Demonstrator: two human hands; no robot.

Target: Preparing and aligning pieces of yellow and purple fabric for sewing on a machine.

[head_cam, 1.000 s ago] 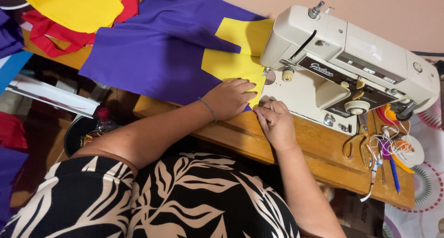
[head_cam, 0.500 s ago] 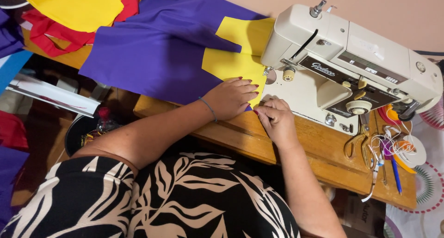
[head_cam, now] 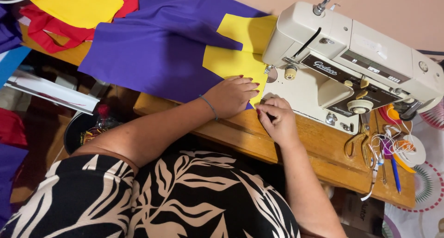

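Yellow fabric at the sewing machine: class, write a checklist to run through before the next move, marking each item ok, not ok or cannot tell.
1. Yellow fabric lies flat beside the needle area: ok.
2. Left hand presses the fabric down: ok.
3. Right hand pinches the fabric's near corner: ok.
4. Fingers clear of the needle: cannot tell, the sewing machine head hides it.
5. Purple fabric supported on the wooden table: not ok, its left edge hangs off.
6. Scissors away from both hands: ok.

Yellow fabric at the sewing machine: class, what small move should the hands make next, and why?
Probably slide the yellow fabric toward the needle. The left hand lies flat on it, the right hand pinches its near edge, and that edge sits just short of the sewing machine foot.
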